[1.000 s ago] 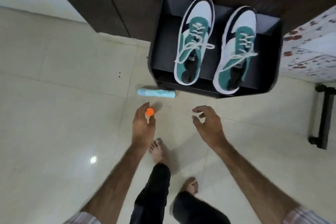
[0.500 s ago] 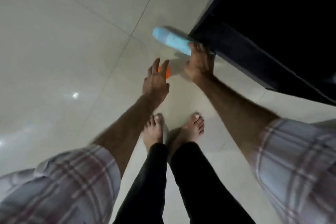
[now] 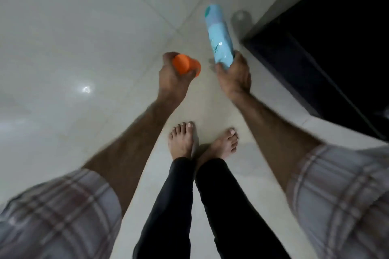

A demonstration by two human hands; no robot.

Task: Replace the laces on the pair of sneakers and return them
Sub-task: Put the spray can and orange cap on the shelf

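You stood barefoot on the tiled floor (image 3: 84,38), beside the dark shoe rack (image 3: 315,65). Your left hand (image 3: 172,78) was curled round an orange cap (image 3: 185,65); your right hand (image 3: 233,75) gripped the lower end of a light-blue spray can (image 3: 219,33). The sneakers were out of view, so their place could not be told. Judgement: laces are limp and light, best pinched near the stiff tips; take each shoe by its firm heel
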